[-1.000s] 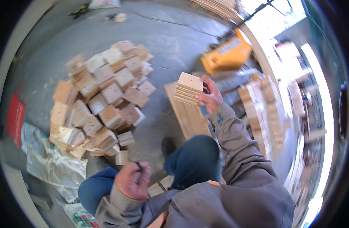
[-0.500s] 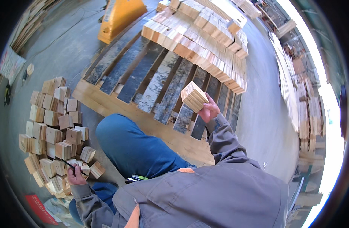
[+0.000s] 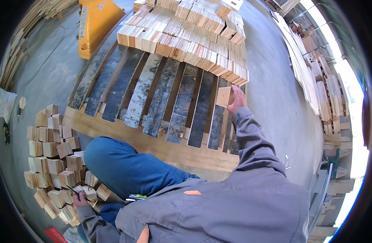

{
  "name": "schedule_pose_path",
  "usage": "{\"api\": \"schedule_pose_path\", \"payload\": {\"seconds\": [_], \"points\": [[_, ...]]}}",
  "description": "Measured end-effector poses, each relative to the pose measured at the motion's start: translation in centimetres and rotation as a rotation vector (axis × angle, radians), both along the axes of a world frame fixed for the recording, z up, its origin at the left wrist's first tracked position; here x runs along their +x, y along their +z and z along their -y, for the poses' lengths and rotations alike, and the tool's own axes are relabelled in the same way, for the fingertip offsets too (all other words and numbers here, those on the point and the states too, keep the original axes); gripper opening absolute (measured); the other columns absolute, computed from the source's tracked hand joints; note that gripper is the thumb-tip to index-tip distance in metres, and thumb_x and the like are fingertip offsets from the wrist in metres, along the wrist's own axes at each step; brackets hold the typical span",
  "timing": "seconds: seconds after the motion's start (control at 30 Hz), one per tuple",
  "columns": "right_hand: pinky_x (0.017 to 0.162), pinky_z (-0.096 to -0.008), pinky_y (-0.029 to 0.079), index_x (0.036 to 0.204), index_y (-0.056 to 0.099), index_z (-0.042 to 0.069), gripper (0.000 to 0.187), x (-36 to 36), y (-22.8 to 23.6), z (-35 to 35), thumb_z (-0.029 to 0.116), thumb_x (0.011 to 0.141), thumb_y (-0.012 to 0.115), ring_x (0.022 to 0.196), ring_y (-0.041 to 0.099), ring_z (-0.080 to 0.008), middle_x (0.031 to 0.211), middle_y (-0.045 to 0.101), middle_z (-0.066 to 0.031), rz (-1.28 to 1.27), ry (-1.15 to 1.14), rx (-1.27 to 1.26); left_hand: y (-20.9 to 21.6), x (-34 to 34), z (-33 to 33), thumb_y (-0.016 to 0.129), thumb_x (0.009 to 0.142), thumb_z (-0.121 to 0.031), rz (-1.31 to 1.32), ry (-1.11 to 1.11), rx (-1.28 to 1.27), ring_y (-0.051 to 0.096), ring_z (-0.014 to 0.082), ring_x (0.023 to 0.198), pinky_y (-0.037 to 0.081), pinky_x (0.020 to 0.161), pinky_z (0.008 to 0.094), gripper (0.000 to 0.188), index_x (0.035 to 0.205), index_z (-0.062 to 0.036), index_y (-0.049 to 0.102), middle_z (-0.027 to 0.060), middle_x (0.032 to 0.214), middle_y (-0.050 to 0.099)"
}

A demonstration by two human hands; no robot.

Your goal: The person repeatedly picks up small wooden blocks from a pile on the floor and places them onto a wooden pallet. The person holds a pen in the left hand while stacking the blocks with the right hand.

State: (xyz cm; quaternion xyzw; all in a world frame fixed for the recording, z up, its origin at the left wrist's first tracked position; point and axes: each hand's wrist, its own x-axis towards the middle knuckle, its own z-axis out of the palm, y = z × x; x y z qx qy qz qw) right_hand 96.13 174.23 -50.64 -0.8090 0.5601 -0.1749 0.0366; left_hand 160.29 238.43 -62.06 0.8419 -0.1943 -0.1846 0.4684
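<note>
My right hand (image 3: 237,100) reaches out over the pallet and grips a small stack of square wooden pieces (image 3: 223,96). The stack is near the right end of the rows of wooden pieces (image 3: 182,46) on the pallet's far side; whether it touches the slats is hard to tell. Dark, paint-worn slats (image 3: 155,101) make up the pallet top. Low at the left, my left hand (image 3: 79,199) is closed around a thin black pen-like stick (image 3: 71,188). That hand is beside a heap of wooden blocks (image 3: 55,166) on the floor.
A yellow metal piece of equipment (image 3: 95,28) stands beyond the pallet's left corner. Long boards (image 3: 297,60) and stacked timber (image 3: 329,93) lie along the right. More planks (image 3: 30,36) are at the far left. My bent knee (image 3: 113,158) is close to the pallet's near edge.
My right hand has carried the stack of wooden pieces outward and right, turning it, toward the rows on the pallet. The view has shifted; my left hand still holds the black stick.
</note>
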Motion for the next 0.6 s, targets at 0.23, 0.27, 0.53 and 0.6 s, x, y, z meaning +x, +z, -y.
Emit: {"api": "schedule_pose_path", "payload": {"seconds": [0.23, 0.27, 0.53, 0.6], "points": [[0.115, -0.0406, 0.035, 0.14, 0.045, 0.004, 0.079, -7.1, -0.5, 5.4, 0.01, 0.068, 0.076, 0.134, 0.046, -0.0379, 0.141, 0.051, -0.0198, -0.213, -0.035, 0.01, 0.3, 0.4, -0.3, 0.055, 0.102, -0.015, -0.006, -0.011, 0.139, 0.055, 0.01, 0.076, 0.047, 0.068, 0.026, 0.017, 0.106, -0.0002, 0.061, 0.0034, 0.086, 0.062], [0.116, -0.0407, 0.034, 0.141, 0.045, 0.004, 0.08, -7.7, -0.7, 6.2, 0.011, 0.067, 0.076, 0.134, 0.045, -0.0378, 0.141, 0.051, -0.0198, -0.239, -0.049, -0.002, 0.6, 0.1, 0.0, 0.055, 0.101, -0.016, 0.008, -0.016, 0.169, 0.055, 0.0099, 0.075, 0.047, 0.068, 0.0261, 0.017, 0.106, -0.0005, 0.061, 0.0035, 0.085, 0.063], [0.121, -0.0412, 0.028, 0.152, 0.033, 0.003, 0.099, -8.7, -0.9, 10.4, 0.016, 0.066, 0.08, 0.144, 0.034, -0.0373, 0.153, 0.038, -0.021, -0.473, -0.25, 0.154, 2.0, -1.8, 1.5, 0.056, 0.101, -0.019, 0.109, -0.064, 0.24, 0.053, 0.0097, 0.066, 0.045, 0.06, 0.0268, 0.018, 0.104, -0.0016, 0.06, 0.0033, 0.081, 0.062], [0.121, -0.0409, 0.028, 0.153, 0.031, 0.002, 0.105, -7.8, -1.5, 9.7, 0.025, 0.065, 0.083, 0.146, 0.031, -0.0371, 0.156, 0.034, -0.0221, -0.409, -0.287, 0.149, 2.4, -1.8, 1.0, 0.056, 0.1, -0.018, 0.01, -0.001, 0.249, 0.053, 0.0097, 0.066, 0.045, 0.06, 0.0264, 0.018, 0.105, -0.0018, 0.059, 0.0031, 0.081, 0.061]]}}
